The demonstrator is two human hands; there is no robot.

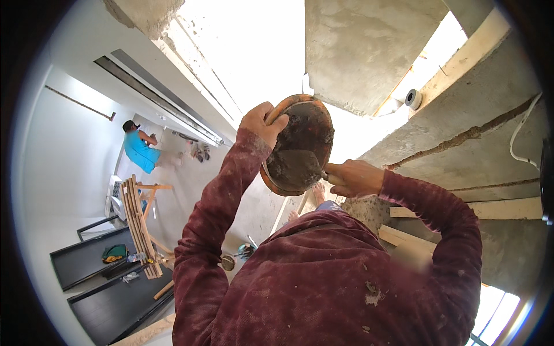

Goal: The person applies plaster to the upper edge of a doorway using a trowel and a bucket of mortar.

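Note:
My left hand (262,122) grips the rim of a worn, orange-brown round bowl (309,118) coated inside with dark wet mortar, held up in the middle of the view. My right hand (349,177) is closed on the handle of a trowel (297,164), whose mortar-covered blade lies inside the lower part of the bowl. My maroon, dust-spotted sleeves reach up to both hands. Below the bowl my bare feet (319,191) show partly.
A person in blue (141,150) works at the left near some sandals (202,153). Timber lengths (138,225) lean beside dark metal frames (92,259). Concrete surfaces with a chased groove (473,132) and wooden boards (461,209) are at right, with a white spool (413,99).

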